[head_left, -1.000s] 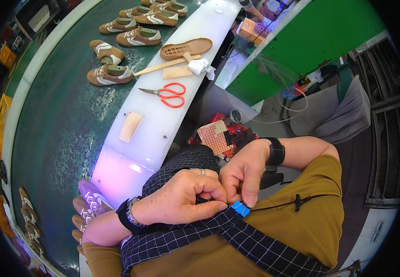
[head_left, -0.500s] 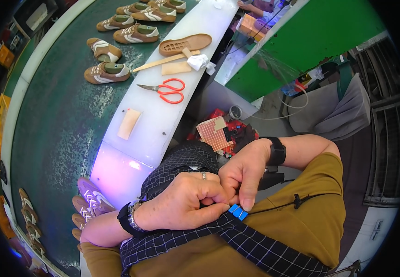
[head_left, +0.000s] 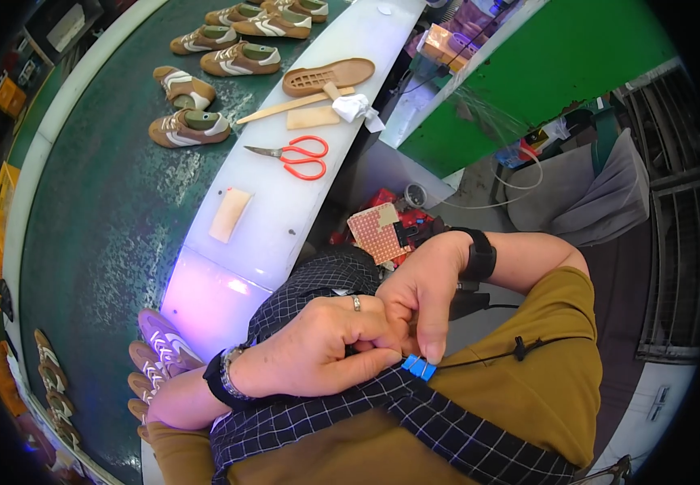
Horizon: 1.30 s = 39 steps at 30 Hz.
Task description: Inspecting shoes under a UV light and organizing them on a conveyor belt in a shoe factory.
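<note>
At my chest, both hands work close together over a small blue clip [head_left: 419, 367] with metal wires, set at the edge of my black checked apron [head_left: 309, 416]. My right hand [head_left: 424, 295] is closed, its thumb pressed on the clip's top edge. Curled beside it, my left hand [head_left: 326, 343] has its thumb tip against the clip's left end; the folded fingers hide whatever is pinched inside. A thin black cord [head_left: 479, 362] runs from the clip to the right across my brown top.
A white ledge [head_left: 265, 194] carries red-handled scissors [head_left: 297, 156], a tan sole [head_left: 328, 77], a wooden stick [head_left: 285, 107] and tan pads [head_left: 230, 216]. Left of it, brown shoes [head_left: 188, 128] and purple shoes [head_left: 168, 343] stand on a green surface [head_left: 115, 218]. A green panel [head_left: 544, 81] rises at right.
Both hands stay at the blue clip, with only a slight shift of the fingers. The view has moved a little, so the ledge and its tools sit slightly further right.
</note>
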Available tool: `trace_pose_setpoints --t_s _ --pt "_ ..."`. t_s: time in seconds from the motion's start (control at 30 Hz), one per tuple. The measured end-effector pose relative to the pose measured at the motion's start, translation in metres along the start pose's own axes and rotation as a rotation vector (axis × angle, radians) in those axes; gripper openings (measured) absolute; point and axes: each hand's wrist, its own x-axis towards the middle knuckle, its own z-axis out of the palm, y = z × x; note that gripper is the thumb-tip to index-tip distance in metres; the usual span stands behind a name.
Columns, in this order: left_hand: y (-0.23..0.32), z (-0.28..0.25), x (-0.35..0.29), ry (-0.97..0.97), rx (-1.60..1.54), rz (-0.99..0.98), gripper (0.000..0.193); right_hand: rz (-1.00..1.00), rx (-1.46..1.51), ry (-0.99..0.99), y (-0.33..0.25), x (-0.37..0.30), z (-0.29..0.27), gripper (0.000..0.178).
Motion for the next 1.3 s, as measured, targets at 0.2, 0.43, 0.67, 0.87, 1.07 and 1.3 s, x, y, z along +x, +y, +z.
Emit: trace_pose_setpoints --t_s 0.2,0.43,0.67,0.87,1.07,1.3 --pt "-0.008 -0.018 -0.002 -0.038 0.081 0.032 0.008 -0.023 0.024 0.441 -0.004 -0.021 -0.025 0.023" --pt "0.009 -0.054 -0.028 -0.301 0.05 -0.029 0.051 -0.228 -0.133 1.149 0.02 -0.071 -0.053 0.023" --pt "0.024 -0.05 -0.032 -0.563 -0.098 -0.024 0.05 -0.626 -0.233 1.542 0.034 -0.089 -0.016 0.017" --pt "0.013 -0.063 -0.082 -0.169 -0.247 -0.266 0.054 -1.203 -0.36 2.216 0.073 -0.116 0.022 0.013" --pt "0.009 -0.042 -0.132 0.508 -0.295 -0.29 0.053 -1.356 -0.141 2.494 0.127 -0.176 0.034 0.012" --pt "-0.022 -0.033 -0.147 0.736 -0.202 -0.123 0.052 -1.052 0.008 2.414 0.163 -0.194 -0.011 0.011"
